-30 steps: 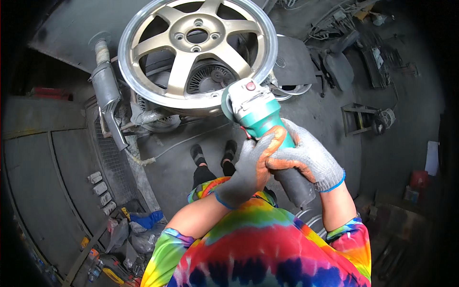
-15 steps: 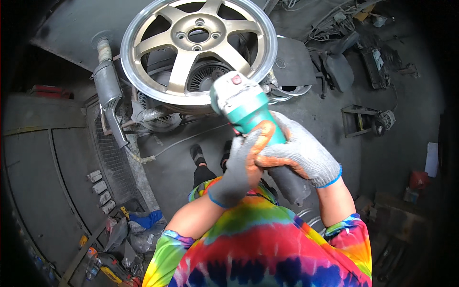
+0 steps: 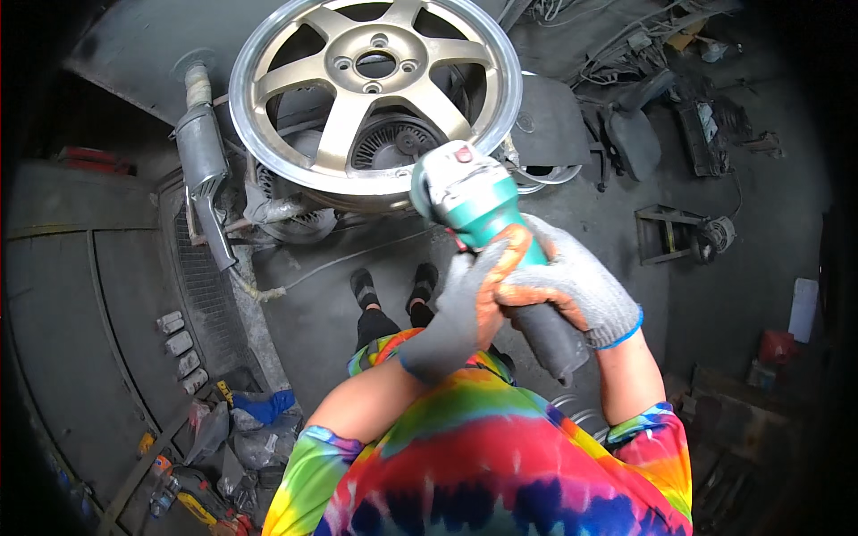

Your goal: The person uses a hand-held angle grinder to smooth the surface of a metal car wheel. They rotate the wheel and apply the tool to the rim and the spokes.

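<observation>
6-spoke bronze wheel [image 3: 393,82], green grinder [image 3: 483,210] at its near rim.
Gloved left hand [image 3: 469,299] and right hand [image 3: 585,290] clasp the grinder's body, thumbs on top, fingers curled around; fingertips partly hidden.

Grimy workshop, with 6-spoke wheel [image 3: 357,82], angle grinder [image 3: 485,207], grey floor [image 3: 603,228].

The gloves [image 3: 581,288] are grey and orange, the shirt [image 3: 500,438] rainbow tie-dyed.
</observation>
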A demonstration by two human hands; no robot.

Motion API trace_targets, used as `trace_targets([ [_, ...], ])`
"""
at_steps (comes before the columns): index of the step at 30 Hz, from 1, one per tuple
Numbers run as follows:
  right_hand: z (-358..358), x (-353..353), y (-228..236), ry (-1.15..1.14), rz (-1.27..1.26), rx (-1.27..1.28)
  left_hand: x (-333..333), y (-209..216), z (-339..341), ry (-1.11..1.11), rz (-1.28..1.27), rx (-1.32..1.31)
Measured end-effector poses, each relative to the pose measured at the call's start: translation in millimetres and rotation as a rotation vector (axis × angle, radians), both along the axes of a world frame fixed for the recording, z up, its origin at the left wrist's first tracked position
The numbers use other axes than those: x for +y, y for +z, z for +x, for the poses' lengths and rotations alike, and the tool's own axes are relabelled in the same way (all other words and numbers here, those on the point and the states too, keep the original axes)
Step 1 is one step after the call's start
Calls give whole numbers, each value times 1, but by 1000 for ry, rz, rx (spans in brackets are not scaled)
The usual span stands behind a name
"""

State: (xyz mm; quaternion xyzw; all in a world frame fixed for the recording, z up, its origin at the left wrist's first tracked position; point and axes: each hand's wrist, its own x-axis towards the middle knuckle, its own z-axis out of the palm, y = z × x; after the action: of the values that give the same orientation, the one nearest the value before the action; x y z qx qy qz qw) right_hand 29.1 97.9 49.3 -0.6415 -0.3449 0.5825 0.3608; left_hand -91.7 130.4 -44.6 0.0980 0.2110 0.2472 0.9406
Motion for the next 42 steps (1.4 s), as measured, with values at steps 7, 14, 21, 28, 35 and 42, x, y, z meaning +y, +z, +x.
trace_targets([
  [7,33,-10,13,-160,-91,160,-1,9,42,-32,-72,-57],
  [14,47,-29,-13,-195,76,145,-4,-5,54,-66,129,5],
  [21,43,-85,-58,-402,231,420,-16,-29,23,-401,319,151],
  [28,41,-132,-109,-521,137,762,-40,-40,30,-430,291,231],
  [35,37,-160,-129,-523,196,940,-42,-30,20,-565,568,394],
  [42,30,-184,-162,-492,269,957,30,3,-29,115,2317,1444],
])
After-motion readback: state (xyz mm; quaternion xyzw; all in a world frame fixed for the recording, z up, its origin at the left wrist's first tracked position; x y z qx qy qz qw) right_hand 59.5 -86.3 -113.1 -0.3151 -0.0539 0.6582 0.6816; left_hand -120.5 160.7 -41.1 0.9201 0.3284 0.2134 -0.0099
